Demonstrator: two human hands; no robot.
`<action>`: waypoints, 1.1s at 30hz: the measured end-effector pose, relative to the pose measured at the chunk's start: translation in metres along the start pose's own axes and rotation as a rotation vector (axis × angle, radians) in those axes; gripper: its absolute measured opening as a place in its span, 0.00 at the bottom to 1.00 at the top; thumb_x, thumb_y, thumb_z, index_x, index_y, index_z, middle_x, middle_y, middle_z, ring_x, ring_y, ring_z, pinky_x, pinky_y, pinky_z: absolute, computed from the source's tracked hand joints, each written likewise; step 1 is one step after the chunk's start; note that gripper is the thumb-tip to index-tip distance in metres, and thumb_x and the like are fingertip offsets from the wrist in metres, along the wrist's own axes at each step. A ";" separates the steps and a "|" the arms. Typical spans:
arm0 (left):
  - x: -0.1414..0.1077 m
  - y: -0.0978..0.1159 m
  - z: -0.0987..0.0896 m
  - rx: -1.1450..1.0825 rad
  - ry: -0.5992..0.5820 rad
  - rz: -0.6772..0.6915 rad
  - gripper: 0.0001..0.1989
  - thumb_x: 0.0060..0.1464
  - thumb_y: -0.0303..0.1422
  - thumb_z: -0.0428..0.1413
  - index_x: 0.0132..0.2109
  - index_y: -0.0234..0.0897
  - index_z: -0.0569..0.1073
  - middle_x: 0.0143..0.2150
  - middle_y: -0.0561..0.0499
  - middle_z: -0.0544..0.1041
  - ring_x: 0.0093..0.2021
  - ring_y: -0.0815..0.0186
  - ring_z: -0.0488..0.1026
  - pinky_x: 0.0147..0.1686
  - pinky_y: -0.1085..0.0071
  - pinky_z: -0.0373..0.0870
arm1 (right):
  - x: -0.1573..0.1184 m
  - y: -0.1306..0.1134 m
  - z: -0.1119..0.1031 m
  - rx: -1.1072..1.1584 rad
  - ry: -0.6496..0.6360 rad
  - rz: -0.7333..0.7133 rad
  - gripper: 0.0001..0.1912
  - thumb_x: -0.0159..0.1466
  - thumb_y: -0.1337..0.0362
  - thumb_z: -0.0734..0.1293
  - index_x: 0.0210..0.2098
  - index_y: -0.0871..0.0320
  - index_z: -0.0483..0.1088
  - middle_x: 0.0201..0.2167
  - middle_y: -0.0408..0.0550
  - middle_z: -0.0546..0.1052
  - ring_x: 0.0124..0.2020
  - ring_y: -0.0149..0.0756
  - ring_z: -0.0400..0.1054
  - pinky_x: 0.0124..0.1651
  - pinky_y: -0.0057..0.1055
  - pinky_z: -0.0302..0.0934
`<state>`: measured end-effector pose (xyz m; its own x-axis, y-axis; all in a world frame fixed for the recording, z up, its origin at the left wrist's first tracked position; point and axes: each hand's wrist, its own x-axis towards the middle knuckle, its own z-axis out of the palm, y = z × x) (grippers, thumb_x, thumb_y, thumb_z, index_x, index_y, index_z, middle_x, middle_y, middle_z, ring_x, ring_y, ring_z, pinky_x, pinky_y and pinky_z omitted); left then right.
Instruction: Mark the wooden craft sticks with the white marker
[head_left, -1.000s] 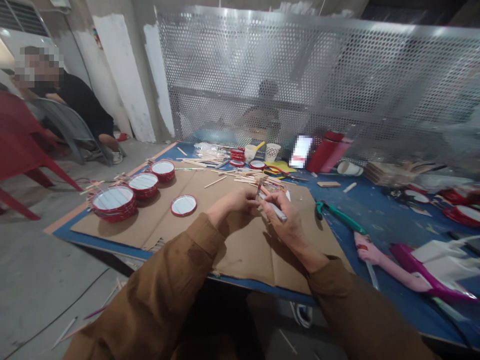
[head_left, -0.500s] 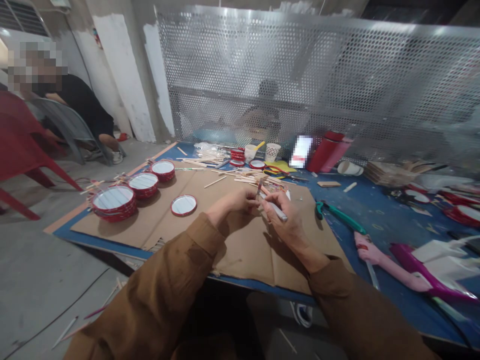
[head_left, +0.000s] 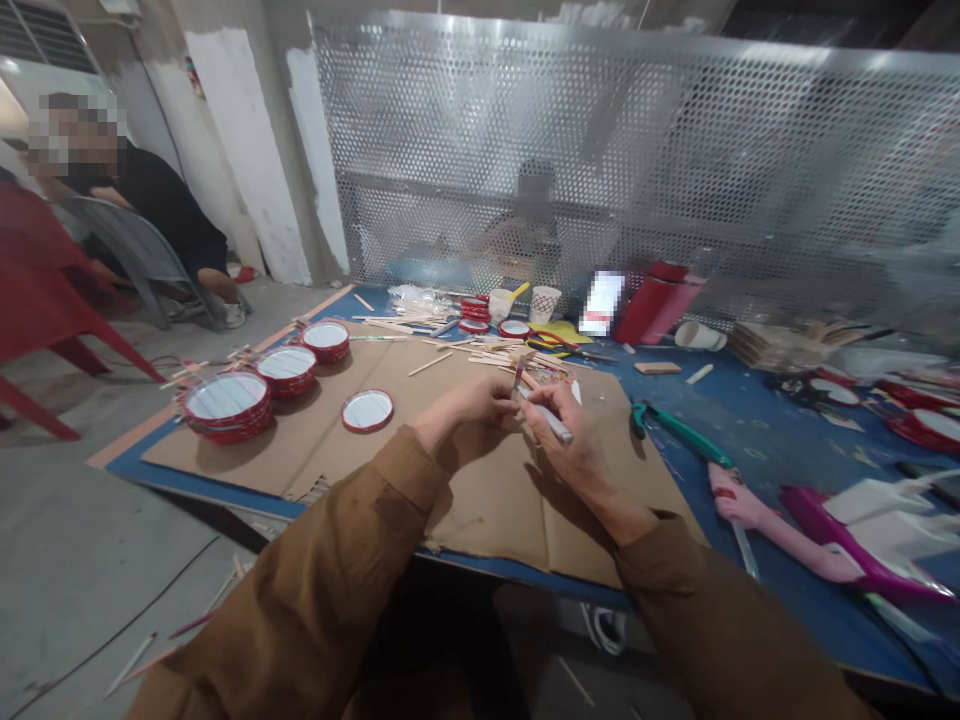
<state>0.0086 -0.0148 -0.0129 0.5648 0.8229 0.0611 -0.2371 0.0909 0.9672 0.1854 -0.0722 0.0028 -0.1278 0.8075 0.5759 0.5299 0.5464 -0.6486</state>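
My left hand [head_left: 480, 408] is closed, fingertips pinching a small thin stick [head_left: 519, 373] with a dark reddish part, held upright above the cardboard [head_left: 499, 510]. Right beside it, my right hand [head_left: 574, 445] wraps round a slim pale grey handle [head_left: 556, 427], which looks like that of a utility knife. Its front end points at the stick, but the fingers hide where the two meet. To the left lies a flat red-rimmed disc [head_left: 367, 410] with a white face. Behind my hands is a loose pile of wooden sticks [head_left: 510, 354].
Several red-rimmed drum-like rounds [head_left: 229, 400] line the cardboard's left side. Paper cups [head_left: 545, 302], a phone [head_left: 601, 303] and a red bottle [head_left: 651, 302] stand at the back. Green-handled pliers [head_left: 679, 432] and a pink-purple glue gun [head_left: 795, 540] lie right. A person [head_left: 161, 200] sits far left.
The pale handle in my right hand has tilted very slightly; my left hand and the stick stay in place. The seated person's head has shifted a little.
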 end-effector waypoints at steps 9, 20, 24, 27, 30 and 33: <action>0.007 0.008 -0.013 0.252 -0.051 -0.033 0.15 0.51 0.34 0.73 0.28 0.35 0.73 0.25 0.55 0.66 0.28 0.69 0.63 0.32 0.70 0.62 | -0.001 -0.001 -0.003 0.026 0.014 0.025 0.14 0.73 0.47 0.68 0.40 0.49 0.70 0.28 0.43 0.75 0.32 0.43 0.75 0.36 0.37 0.68; 0.011 0.002 -0.017 0.281 -0.090 -0.004 0.13 0.52 0.36 0.69 0.30 0.35 0.74 0.25 0.54 0.68 0.28 0.69 0.63 0.32 0.70 0.62 | 0.000 -0.004 -0.003 0.027 0.075 0.028 0.12 0.70 0.50 0.69 0.36 0.49 0.67 0.24 0.40 0.73 0.28 0.40 0.72 0.34 0.36 0.67; 0.013 0.000 -0.020 0.327 -0.085 0.000 0.13 0.51 0.37 0.69 0.29 0.35 0.74 0.24 0.54 0.67 0.28 0.69 0.63 0.32 0.70 0.60 | -0.001 -0.004 -0.003 0.027 0.051 0.023 0.12 0.71 0.50 0.68 0.37 0.48 0.67 0.25 0.42 0.75 0.29 0.43 0.74 0.35 0.38 0.68; 0.013 0.000 -0.020 0.334 -0.083 0.008 0.15 0.51 0.37 0.70 0.28 0.36 0.73 0.24 0.54 0.67 0.28 0.69 0.62 0.31 0.70 0.60 | -0.001 -0.004 -0.003 0.009 0.057 0.016 0.13 0.71 0.48 0.68 0.37 0.48 0.67 0.26 0.43 0.75 0.31 0.45 0.75 0.36 0.39 0.69; 0.012 0.001 -0.019 0.338 -0.055 -0.010 0.15 0.53 0.37 0.70 0.28 0.36 0.73 0.23 0.54 0.67 0.27 0.69 0.62 0.31 0.69 0.61 | -0.001 -0.005 -0.004 -0.005 0.049 0.016 0.13 0.72 0.48 0.68 0.37 0.48 0.68 0.27 0.44 0.75 0.33 0.47 0.77 0.37 0.40 0.70; 0.012 0.004 -0.017 0.356 -0.050 -0.037 0.15 0.55 0.35 0.69 0.28 0.36 0.72 0.24 0.54 0.67 0.28 0.68 0.63 0.33 0.67 0.62 | 0.000 -0.004 -0.004 -0.008 0.034 0.008 0.12 0.71 0.49 0.68 0.37 0.48 0.68 0.27 0.45 0.75 0.35 0.47 0.77 0.38 0.39 0.70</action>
<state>0.0003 0.0049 -0.0123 0.6082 0.7933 0.0276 0.0699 -0.0882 0.9937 0.1871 -0.0754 0.0070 -0.0951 0.8035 0.5877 0.5377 0.5383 -0.6489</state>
